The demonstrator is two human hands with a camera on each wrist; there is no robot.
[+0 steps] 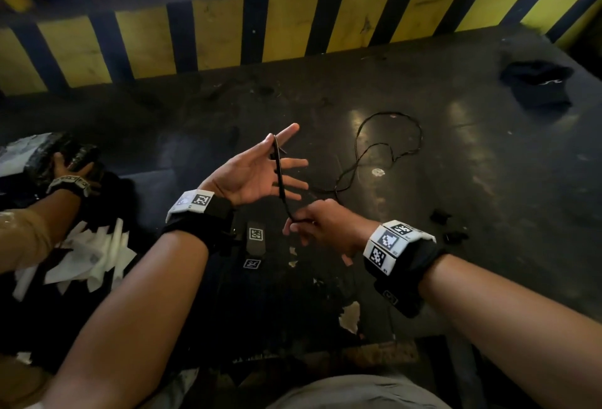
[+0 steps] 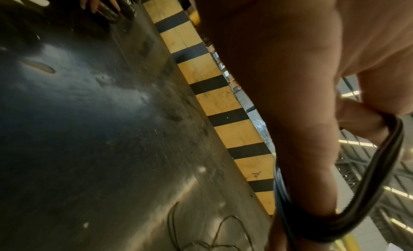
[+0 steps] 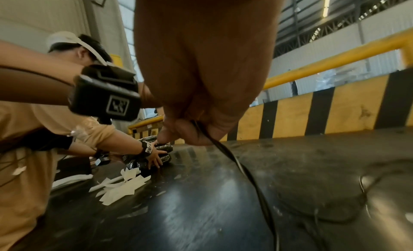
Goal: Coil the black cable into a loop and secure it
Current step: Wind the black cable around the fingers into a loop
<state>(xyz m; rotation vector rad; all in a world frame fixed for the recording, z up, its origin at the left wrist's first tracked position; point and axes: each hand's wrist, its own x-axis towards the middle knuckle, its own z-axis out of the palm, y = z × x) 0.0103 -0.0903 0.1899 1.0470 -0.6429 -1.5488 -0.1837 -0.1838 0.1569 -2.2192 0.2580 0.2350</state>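
Head view: left hand (image 1: 250,174) is raised palm up, fingers spread and straight, with black cable (image 1: 279,170) turns wound round them, thumb to little finger. Right hand (image 1: 321,224), just beside it, is curled and pinches the cable below the coil. The cable's slack trails over the dark table (image 1: 456,180) toward its far edge. Wrist bands carry square code markers; no readable writing.
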